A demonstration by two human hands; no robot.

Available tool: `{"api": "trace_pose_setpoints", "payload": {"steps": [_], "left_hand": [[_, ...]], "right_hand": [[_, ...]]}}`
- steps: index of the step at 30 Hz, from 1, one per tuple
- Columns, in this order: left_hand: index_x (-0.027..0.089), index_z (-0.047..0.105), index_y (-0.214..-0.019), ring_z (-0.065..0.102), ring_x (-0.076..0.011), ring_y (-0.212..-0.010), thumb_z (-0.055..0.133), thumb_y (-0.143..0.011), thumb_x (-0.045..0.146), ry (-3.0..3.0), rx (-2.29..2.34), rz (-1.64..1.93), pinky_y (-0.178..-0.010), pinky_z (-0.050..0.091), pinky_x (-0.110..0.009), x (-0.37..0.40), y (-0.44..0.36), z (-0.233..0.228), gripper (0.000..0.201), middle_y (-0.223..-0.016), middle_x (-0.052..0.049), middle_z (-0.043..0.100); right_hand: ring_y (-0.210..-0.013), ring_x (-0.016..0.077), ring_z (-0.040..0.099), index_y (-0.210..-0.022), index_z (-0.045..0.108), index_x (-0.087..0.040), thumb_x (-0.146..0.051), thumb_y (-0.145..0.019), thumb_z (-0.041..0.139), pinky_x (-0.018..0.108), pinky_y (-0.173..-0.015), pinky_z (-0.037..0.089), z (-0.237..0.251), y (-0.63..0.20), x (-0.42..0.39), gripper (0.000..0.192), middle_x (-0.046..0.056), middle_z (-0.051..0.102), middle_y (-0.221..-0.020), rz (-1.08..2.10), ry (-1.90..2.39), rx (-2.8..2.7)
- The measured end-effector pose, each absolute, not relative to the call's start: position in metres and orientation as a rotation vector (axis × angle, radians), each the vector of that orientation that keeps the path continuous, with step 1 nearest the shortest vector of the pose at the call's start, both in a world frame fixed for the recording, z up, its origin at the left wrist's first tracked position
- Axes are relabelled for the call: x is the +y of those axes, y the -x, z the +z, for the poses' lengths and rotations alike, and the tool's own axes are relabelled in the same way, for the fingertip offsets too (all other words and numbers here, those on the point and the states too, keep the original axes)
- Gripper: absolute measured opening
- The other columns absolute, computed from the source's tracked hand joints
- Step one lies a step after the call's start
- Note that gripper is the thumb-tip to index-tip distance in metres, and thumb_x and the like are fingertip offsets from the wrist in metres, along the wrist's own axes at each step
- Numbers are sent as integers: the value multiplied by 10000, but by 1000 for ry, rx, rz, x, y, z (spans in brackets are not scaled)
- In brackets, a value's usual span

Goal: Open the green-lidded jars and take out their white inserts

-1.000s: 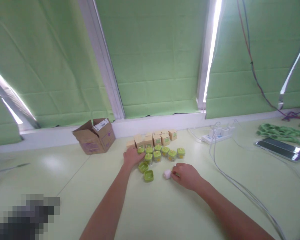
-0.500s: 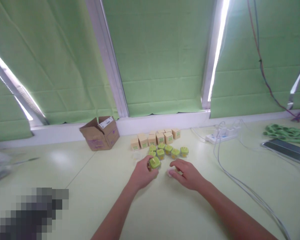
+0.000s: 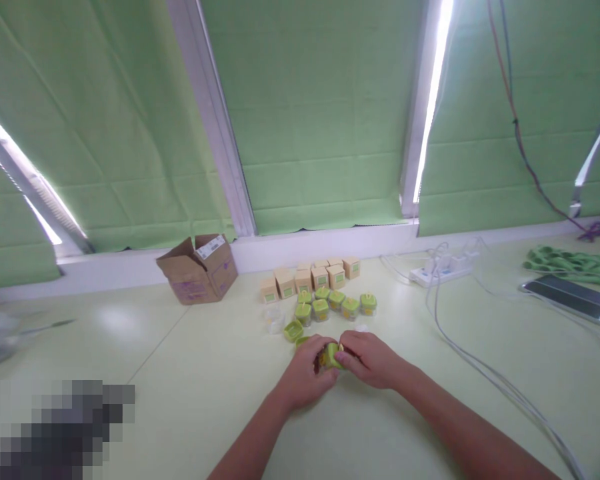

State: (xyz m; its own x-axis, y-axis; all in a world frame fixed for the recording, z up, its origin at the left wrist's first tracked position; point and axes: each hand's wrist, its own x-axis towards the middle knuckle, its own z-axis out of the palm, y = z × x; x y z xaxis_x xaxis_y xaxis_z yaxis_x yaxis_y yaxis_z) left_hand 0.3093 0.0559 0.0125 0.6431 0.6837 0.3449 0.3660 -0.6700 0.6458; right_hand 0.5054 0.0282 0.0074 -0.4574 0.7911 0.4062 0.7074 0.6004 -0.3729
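Between my two hands is a small clear container with a green lid point(image 3: 333, 355), tilted toward the right. My left hand point(image 3: 307, 375) is closed around its body. The fingers of my right hand point(image 3: 373, 359) pinch the green lid from the other side. Just beyond my left hand lie a loose green lid point(image 3: 293, 331) and another green piece point(image 3: 301, 341), partly covered by the hand. Several lidded containers point(image 3: 321, 309) stand behind them. Clear lidless cups point(image 3: 275, 320) sit to the left. A small white item point(image 3: 362, 328) shows behind my right hand.
Several small tan boxes point(image 3: 320, 277) stand in rows at the back. An open cardboard box point(image 3: 200, 273) is left of them. A power strip point(image 3: 441, 273) with white cables, a dark phone-like slab point(image 3: 573, 297) and a green tangled bundle point(image 3: 573, 264) lie to the right.
My left hand has brought the container nearer and rightward, tipping it. My right hand has left the white item and now grips the lid. The loose green pieces have come into view.
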Motion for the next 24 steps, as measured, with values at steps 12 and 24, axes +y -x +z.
{"api": "trace_pose_setpoints", "payload": {"steps": [12,24], "left_hand": [[187,574,-1054,520,-174,-911,676,-709,282,-2466,870,807,-837,403,-293,55,-309,13,372,-973,-47,570],[180,572,-1015,486,-128,-752,711,-640,288,-2512,876,554,-702,392,-245,63,-289,22,414,-873,-7,548]], "right_hand": [[-692,123,452,-758,452,-169,-277,-929,352,250,-662,322,2,-503,30,225,21,521,-744,162,1186,-2263],[-687,124,451,-731,445,-165,-277,-942,341,247,-654,327,10,-513,29,261,23,497,-716,193,1180,-2062]]}}
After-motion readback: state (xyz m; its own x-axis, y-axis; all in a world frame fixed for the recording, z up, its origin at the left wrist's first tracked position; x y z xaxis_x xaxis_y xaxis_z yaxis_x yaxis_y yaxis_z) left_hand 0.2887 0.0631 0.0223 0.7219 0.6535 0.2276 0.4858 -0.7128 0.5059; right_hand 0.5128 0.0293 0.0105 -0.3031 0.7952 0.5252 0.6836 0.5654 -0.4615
